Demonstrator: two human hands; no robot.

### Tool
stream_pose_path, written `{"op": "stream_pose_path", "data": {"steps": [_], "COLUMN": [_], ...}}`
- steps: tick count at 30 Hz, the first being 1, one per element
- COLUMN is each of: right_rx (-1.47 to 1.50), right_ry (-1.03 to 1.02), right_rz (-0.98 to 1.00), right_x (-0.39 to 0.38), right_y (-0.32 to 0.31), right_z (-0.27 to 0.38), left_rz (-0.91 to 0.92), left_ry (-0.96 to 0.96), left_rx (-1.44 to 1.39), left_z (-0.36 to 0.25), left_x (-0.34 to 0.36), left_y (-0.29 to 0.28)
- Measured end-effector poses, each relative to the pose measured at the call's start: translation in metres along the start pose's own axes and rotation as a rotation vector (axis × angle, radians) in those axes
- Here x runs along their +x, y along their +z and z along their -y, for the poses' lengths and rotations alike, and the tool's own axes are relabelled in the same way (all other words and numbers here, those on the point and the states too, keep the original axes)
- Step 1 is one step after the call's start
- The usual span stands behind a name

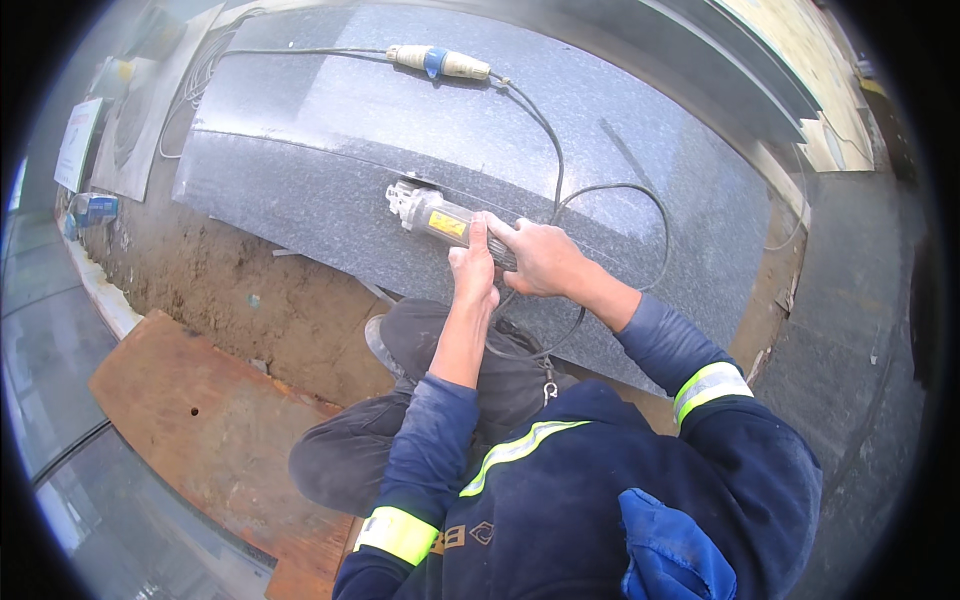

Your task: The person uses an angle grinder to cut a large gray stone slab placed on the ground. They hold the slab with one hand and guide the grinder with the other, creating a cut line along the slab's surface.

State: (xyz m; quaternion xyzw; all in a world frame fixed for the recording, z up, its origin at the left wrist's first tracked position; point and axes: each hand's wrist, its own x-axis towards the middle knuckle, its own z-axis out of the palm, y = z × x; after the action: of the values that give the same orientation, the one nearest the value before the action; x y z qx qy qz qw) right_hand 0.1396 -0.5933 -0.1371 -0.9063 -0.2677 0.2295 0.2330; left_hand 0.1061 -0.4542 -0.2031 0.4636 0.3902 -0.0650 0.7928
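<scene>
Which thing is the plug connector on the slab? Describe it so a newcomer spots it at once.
Start at the big grey speckled stone slab that fills the middle of the view. Follow the black cable away from the hand-held grinder toward the slab's far edge. There lies the connector: a cream cylinder with a blue band, the only pale, blue-ringed thing on the slab.

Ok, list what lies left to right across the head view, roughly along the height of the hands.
Blue can → bare dirt strip → angle grinder on the grey stone slab → left hand → right hand → loop of black cable → dark paving.
</scene>
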Motion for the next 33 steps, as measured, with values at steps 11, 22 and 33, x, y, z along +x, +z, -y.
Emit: {"op": "stream_pose_path", "data": {"steps": [11,22,33], "right_rx": [0.016,-0.015,-0.007], "right_ry": [-0.033,-0.008,-0.028], "right_rz": [-0.005,-0.008,-0.022], "right_x": [0.042,0.002,0.029], "right_y": [0.008,0.002,0.01], "right_z": [0.003,-0.005,0.001], "left_rz": [-0.082,0.016,-0.008], "left_ry": [-0.016,-0.026,-0.009], "left_rx": [0.066,-0.25,-0.346], "left_z": [-0.03,-0.003,-0.017], "left_x": [0.025,0.008,0.035], "left_y": [-0.005,0.002,-0.005]}}
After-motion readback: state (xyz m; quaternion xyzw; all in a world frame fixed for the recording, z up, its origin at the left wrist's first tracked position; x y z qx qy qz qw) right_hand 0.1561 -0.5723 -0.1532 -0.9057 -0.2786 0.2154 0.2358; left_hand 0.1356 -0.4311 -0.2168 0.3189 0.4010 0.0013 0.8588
